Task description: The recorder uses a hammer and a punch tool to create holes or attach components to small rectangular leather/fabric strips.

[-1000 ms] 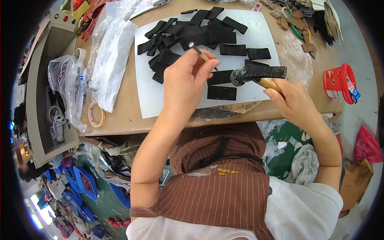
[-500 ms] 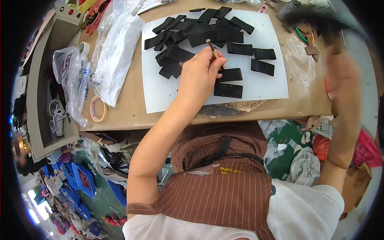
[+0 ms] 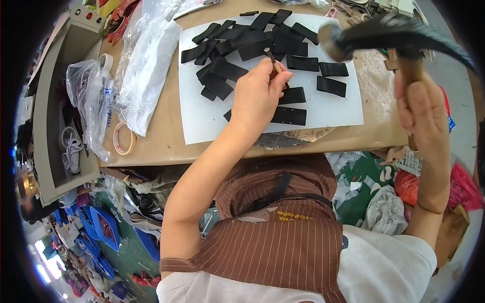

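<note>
While the left hand (image 3: 260,93) pinches a thin punch (image 3: 273,60) between thumb and fingers, the right hand (image 3: 423,103) is wrapped around the wooden handle of a hammer (image 3: 394,38); the hammer is up in the air over the right side of the table (image 3: 166,152), and its dark head looks blurry; the blunt end of the head points left, well apart from the punch; the punch leans, with its top up and to the left, and its low end is down by a short black strip (image 3: 294,95), but I cannot tell if the two touch; nearer to the person lies a black strip with tiny pale dots (image 3: 290,116), partly hidden by the left arm; a messy heap of black strips (image 3: 252,49) lies farther back, and all of these strips are on a big white board (image 3: 202,129) on the table; to the left of the board there is a roll of tape (image 3: 118,141), with a long white bundle (image 3: 149,83) and a crinkly clear plastic bag (image 3: 91,91) near it; the person wears a brown apron with thin pale stripes (image 3: 278,247) over a white top (image 3: 389,257).
</note>
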Tool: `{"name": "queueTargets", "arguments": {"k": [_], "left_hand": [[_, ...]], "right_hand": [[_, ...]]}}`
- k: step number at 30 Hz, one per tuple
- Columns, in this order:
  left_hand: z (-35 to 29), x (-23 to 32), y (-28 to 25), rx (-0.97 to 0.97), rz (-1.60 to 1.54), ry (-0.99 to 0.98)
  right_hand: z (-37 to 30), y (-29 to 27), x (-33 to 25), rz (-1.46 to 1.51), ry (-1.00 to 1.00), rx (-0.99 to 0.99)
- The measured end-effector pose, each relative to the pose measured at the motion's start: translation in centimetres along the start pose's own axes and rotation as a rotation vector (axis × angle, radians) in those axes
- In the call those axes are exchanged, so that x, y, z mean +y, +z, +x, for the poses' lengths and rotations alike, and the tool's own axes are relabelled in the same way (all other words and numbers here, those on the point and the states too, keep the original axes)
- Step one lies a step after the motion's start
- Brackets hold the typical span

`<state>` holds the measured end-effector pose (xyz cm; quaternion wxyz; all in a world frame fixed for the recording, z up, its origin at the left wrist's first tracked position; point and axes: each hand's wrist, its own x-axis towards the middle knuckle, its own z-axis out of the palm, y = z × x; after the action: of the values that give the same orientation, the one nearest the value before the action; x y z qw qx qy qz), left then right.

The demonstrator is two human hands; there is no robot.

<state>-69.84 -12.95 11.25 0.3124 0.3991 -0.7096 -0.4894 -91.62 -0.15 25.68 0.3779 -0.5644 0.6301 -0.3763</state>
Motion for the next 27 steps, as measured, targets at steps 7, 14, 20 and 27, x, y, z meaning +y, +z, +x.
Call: {"name": "queueTargets", "arguments": {"k": [7, 14, 20, 27], "left_hand": [[0.0, -0.2, 0.5, 0.058, -0.033, 0.089], [-1.3, -0.8, 0.7, 0.148, 0.479, 0.538], [-1.4, 1.8, -1.1, 0.123, -0.357, -0.022], [-1.8, -0.7, -1.5, -0.056, 0.144, 0.158]], "right_hand": [[0.5, -7.4, -1.0, 0.017, -0.060, -0.013], [1.7, -1.6, 1.2, -1.204, -0.751, -0.105], [-1.4, -1.2, -0.1, 0.011, 0.096, 0.085], [-1.8, 1.7, 1.9, -0.090, 0.064, -0.012]]}}
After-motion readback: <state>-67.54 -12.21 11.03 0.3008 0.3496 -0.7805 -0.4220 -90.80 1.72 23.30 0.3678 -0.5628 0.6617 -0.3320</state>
